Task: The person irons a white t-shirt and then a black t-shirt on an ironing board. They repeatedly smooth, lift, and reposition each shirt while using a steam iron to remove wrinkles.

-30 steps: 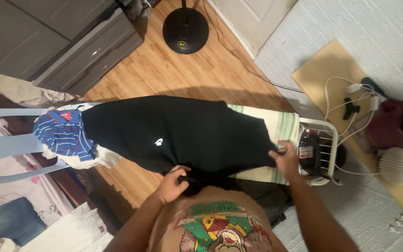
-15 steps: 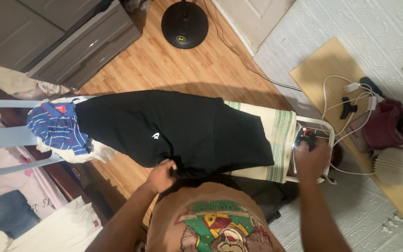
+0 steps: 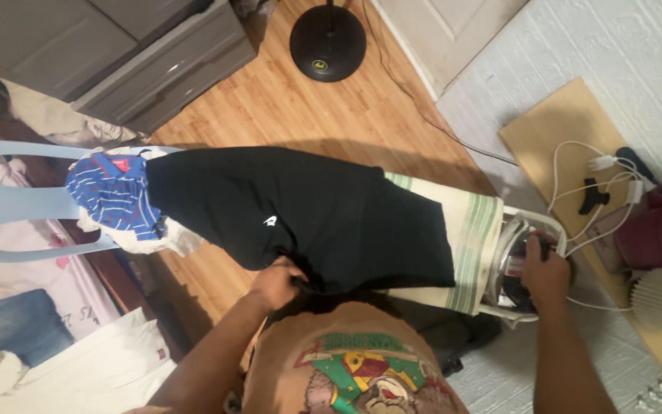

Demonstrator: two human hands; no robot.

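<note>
The right hand (image 3: 547, 270) is closed over the handle of a dark clothes iron (image 3: 521, 268), which sits in the white wire rest (image 3: 499, 253) at the end of the ironing board (image 3: 469, 238); the rest holds the iron alone, and a white cord (image 3: 599, 303) runs off from it just beyond the hand. The fingers wrap the top of the handle, though how tightly they press cannot be told. The left hand (image 3: 276, 282) is bunched shut on the near edge of a black garment (image 3: 308, 215), pinching a fold of it where the cloth hangs off the board toward the person's body. From that grip the garment spreads away across the board, its small white mark just above and to the left of the knuckles, its far end reaching a light blue plastic chair (image 3: 1, 207). A blue striped garment (image 3: 113, 192) and some pale cloth are heaped on the chair, touching the black garment's far end. Between the two hands lies the bare green-striped cover of the board, so the iron stands well apart from the left grip and just beside the black cloth's right edge.
</note>
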